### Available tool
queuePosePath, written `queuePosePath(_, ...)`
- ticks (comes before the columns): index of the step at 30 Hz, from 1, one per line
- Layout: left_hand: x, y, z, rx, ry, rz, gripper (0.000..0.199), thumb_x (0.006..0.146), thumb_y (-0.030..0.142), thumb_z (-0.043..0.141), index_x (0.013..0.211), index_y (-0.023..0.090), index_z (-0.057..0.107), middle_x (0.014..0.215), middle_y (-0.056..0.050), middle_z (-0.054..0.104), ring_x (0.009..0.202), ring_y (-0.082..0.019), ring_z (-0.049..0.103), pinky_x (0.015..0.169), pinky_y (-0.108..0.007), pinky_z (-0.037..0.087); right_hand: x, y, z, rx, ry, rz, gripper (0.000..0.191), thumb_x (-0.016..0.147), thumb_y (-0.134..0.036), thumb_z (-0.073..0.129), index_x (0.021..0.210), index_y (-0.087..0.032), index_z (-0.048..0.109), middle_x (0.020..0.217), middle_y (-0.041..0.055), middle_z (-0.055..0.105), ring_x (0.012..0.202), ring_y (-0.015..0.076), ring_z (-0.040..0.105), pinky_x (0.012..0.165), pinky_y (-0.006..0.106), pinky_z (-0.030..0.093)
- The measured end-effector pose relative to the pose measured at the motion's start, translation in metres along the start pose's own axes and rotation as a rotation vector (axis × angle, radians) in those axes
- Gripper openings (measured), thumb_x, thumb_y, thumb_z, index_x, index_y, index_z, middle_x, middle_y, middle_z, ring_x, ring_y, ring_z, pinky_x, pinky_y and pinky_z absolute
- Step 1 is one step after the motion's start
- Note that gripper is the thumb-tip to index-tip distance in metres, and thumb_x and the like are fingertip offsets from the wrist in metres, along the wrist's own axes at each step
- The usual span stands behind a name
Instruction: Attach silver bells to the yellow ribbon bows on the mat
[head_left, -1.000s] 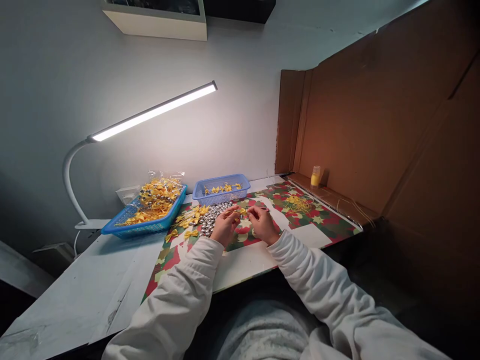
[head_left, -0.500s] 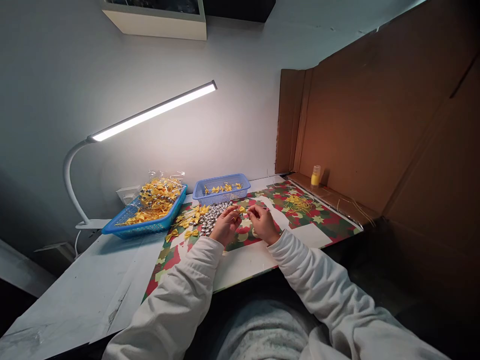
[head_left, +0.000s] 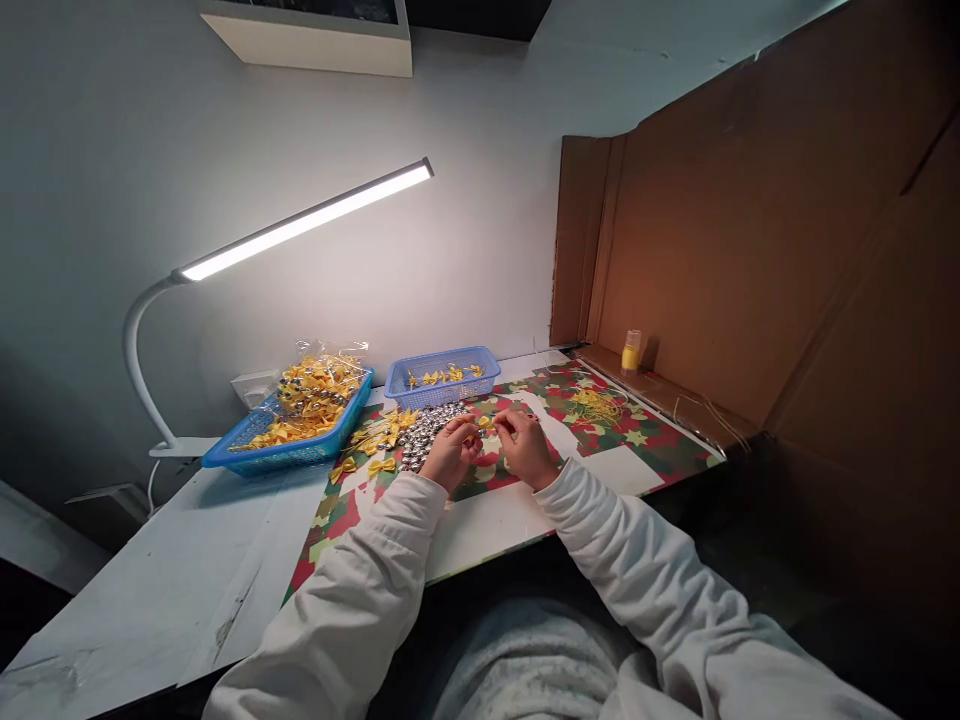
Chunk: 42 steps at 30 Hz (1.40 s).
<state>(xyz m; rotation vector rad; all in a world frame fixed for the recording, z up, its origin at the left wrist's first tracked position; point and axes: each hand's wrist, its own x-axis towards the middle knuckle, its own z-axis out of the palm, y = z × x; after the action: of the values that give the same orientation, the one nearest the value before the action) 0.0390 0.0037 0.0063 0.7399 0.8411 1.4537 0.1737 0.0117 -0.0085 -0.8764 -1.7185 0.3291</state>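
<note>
Between my two hands, a small yellow bow (head_left: 486,423) is held above the patterned mat (head_left: 480,478). My left hand (head_left: 450,453) is closed at the bow's left side, its fingers curled and pinching. At the bow's right side my right hand (head_left: 525,447) pinches with thumb and forefinger. A pile of silver bells (head_left: 424,437) lies just left of my left hand. Loose yellow bows (head_left: 382,467) and more bows on ties (head_left: 386,430) lie left of the bells. Fine details between my fingertips are too small to tell.
A blue basket (head_left: 281,461) heaped with yellow bows and bells stands at the left, beside a lamp (head_left: 307,220). A smaller blue basket (head_left: 442,390) with bows is at the back. Yellow ties (head_left: 596,406) lie right; a yellow bottle (head_left: 631,354) stands by the cardboard wall (head_left: 750,240).
The yellow bow between my hands has turned slightly and sits a little lower. My hands have barely moved.
</note>
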Motion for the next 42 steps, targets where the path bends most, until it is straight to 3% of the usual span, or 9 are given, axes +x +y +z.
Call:
queuePosePath(9, 0.001, -0.0002, -0.0016, 0.029, -0.016, -0.007, 0.023, 0.051, 0.011, 0.069, 0.07, 0.017, 0.056, 0.066, 0.004, 0.051, 0.057, -0.005, 0.047, 0.057, -0.019, 0.041, 0.0004, -0.0008, 0.0003, 0.015, 0.003, 0.001, 0.015, 0.079, -0.017, 0.043, 0.072, -0.02, 0.056, 0.072, 0.0053, 0.061, 0.073, 0.0188, 0.053, 0.07, 0.031, 0.04)
queuePosePath(18, 0.0046, -0.0049, -0.0051, 0.028, -0.057, 0.027, 0.023, 0.054, 0.013, 0.07, 0.072, 0.018, 0.057, 0.068, 0.003, 0.052, 0.057, -0.007, 0.049, 0.056, -0.02, 0.043, -0.0002, -0.0005, 0.0045, 0.154, -0.011, 0.165, 0.013, 0.078, -0.023, 0.045, 0.074, -0.02, 0.057, 0.07, 0.0031, 0.06, 0.065, 0.0165, 0.054, 0.062, 0.028, 0.042)
queuePosePath(35, 0.0022, -0.0032, -0.0042, 0.031, 0.007, 0.06, 0.025, 0.05, 0.013, 0.071, 0.067, 0.017, 0.053, 0.065, 0.005, 0.051, 0.057, -0.005, 0.047, 0.056, -0.019, 0.04, 0.0009, -0.0005, -0.0016, -0.085, -0.005, -0.06, 0.02, 0.082, -0.014, 0.04, 0.073, -0.02, 0.056, 0.073, 0.0053, 0.061, 0.073, 0.0193, 0.049, 0.071, 0.031, 0.037)
queuePosePath(42, 0.0012, -0.0028, -0.0032, 0.015, 0.027, 0.057, 0.027, 0.049, 0.011, 0.073, 0.067, 0.018, 0.056, 0.064, 0.004, 0.053, 0.057, -0.006, 0.049, 0.056, -0.019, 0.041, 0.0003, -0.0005, 0.0002, -0.007, 0.008, -0.008, 0.017, 0.081, -0.017, 0.041, 0.071, -0.02, 0.055, 0.069, 0.0045, 0.059, 0.072, 0.0187, 0.05, 0.071, 0.031, 0.038)
